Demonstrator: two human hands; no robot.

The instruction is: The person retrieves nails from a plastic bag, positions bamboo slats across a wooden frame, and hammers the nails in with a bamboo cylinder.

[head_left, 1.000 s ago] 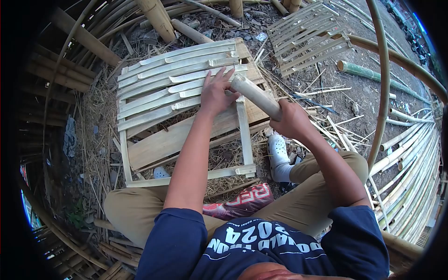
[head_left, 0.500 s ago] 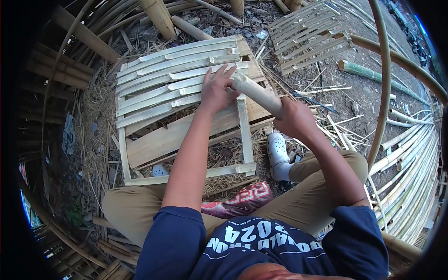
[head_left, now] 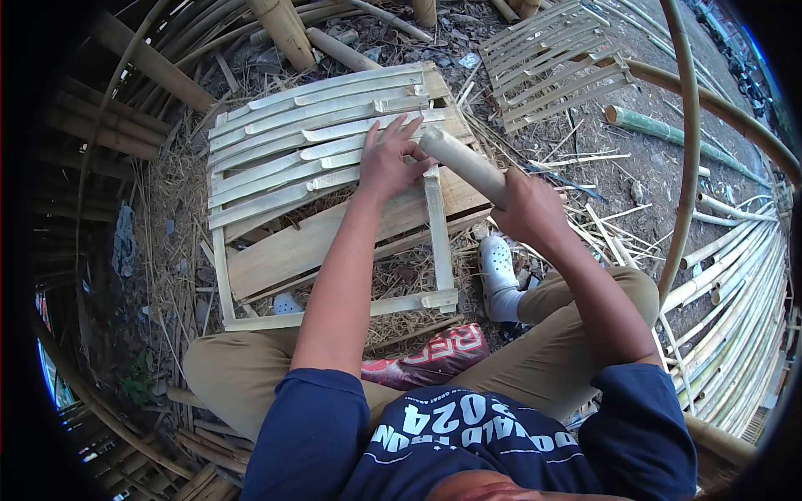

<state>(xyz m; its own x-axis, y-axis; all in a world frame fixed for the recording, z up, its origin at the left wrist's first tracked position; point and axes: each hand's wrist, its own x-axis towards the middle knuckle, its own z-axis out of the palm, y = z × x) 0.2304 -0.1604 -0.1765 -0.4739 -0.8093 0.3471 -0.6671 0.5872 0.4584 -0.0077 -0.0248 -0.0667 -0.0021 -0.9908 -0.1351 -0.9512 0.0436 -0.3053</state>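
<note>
My right hand (head_left: 532, 209) is wrapped round the lower end of a short, thick bamboo stick (head_left: 468, 169). The stick's far end is just right of my left hand's thumb and forefinger. My left hand (head_left: 389, 163) rests on the bamboo slats (head_left: 280, 159) of a flat frame, near its right rail (head_left: 438, 225). Three of its fingers spread over the slats, while thumb and forefinger pinch together by the rail; what is between them is too small to make out. The pale slats lie side by side across the frame's upper part.
Under the frame is a wooden board (head_left: 322, 248). A second slatted panel (head_left: 555, 63) lies at the upper right, near a green bamboo pole (head_left: 668, 134). Many split bamboo strips (head_left: 735, 292) are piled at the right. A white clog (head_left: 498, 269) is beside the frame.
The stick's far end has risen slightly and shifted a little to the right, tilting in my right hand. My left hand stays in nearly the same place on the slats.
</note>
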